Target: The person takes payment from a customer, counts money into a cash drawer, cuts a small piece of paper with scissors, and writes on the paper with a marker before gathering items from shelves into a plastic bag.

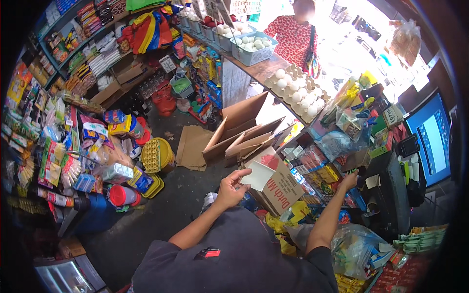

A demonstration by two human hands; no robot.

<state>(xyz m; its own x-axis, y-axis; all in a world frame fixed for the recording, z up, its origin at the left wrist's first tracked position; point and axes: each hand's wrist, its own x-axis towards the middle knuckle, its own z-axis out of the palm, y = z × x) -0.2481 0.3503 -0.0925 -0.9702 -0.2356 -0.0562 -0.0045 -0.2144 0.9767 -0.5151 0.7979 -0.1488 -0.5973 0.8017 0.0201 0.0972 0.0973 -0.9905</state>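
My left hand pinches a white piece of paper or card between thumb and fingers. It is held over a printed cardboard carton that stands on the floor. My right hand reaches out to the right, at the edge of a brown box beside the shelf of small packets. Something small and greenish shows at its fingertips, but whether I grip it is unclear.
Flattened cartons lean before me. On the wooden counter are an egg tray and a basket of eggs; a person stands beyond. A monitor is at right. Goods crowd the left, near a yellow bucket.
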